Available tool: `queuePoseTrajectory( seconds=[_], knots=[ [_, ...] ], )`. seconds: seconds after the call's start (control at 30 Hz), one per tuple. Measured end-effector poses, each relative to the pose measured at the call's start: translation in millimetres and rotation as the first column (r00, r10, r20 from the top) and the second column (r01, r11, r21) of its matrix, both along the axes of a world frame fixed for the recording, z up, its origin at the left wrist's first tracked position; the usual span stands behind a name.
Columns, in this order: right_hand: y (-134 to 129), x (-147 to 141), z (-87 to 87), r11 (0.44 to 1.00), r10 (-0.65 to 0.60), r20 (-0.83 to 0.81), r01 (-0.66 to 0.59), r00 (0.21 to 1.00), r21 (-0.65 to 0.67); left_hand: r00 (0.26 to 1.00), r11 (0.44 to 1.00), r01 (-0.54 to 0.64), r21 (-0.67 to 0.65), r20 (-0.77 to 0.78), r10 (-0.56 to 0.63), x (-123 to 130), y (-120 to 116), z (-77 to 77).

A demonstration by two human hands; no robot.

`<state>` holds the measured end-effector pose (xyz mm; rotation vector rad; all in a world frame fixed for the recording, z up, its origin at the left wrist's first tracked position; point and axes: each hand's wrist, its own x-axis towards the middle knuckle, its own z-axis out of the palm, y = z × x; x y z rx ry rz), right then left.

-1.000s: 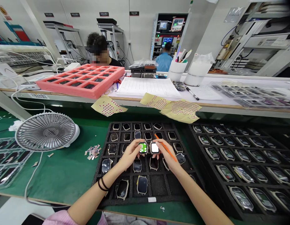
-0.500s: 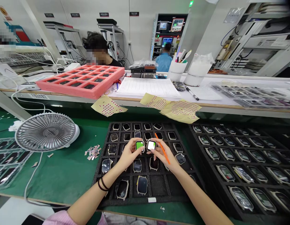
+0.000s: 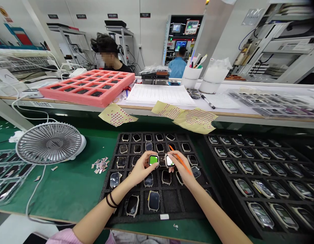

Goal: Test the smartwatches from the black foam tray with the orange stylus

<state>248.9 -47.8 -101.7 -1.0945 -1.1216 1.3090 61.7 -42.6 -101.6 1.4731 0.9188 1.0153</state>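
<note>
My left hand (image 3: 143,169) is closed around a smartwatch body (image 3: 153,160) whose lit screen is mostly green. In my right hand (image 3: 183,166) is a second smartwatch body (image 3: 169,160) with a mostly white lit screen. An orange stick-like tool (image 3: 181,160), perhaps a pen, lies along the same right hand, tucked at the fingers. Both watches are held side by side, a little apart, over a black foam tray (image 3: 171,200). Dark-screened watch bodies, such as one watch (image 3: 153,200) near the front, lie in many of its pockets.
Another black tray (image 3: 239,217) with watches stands at right. A fan (image 3: 51,144) and a pile of small pieces (image 3: 100,165) are at left. Above, a shelf (image 3: 146,109) carries a pink foam tray (image 3: 106,98), papers and a pen holder (image 3: 191,76). Two people (image 3: 108,54) are beyond it.
Both watches have shifted slightly right, and the gap between them has widened. The right watch's screen now shows a different picture, and my right fingers lie further over its top.
</note>
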Motion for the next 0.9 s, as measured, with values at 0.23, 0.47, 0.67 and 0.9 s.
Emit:
queuePoseTrajectory(
  seconds=[0.23,0.47,0.67,0.9],
  knots=[
    [0.9,-1.1,-4.4,0.989,0.123,0.036,-0.125,0.992,0.085,1.0,1.0,0.014,-0.019,-0.005,-0.014,-1.3,0.3,0.6],
    [1.7,-2.4,-5.2,0.983,0.16,0.038,-0.163,0.986,0.084,0.994,0.992,0.039,-0.121,0.108,-0.025,-1.3,1.3,0.3],
    [-1.0,0.0,0.5,0.999,0.032,0.026,-0.033,0.999,0.034,0.993,0.991,0.038,-0.128,0.119,-0.022,-0.8,1.5,1.1],
    [1.6,1.0,0.2,0.999,-0.035,0.052,0.035,0.998,-0.003,0.996,0.99,0.034,-0.137,0.091,-0.022,-0.2,0.6,2.7]
  ],
)
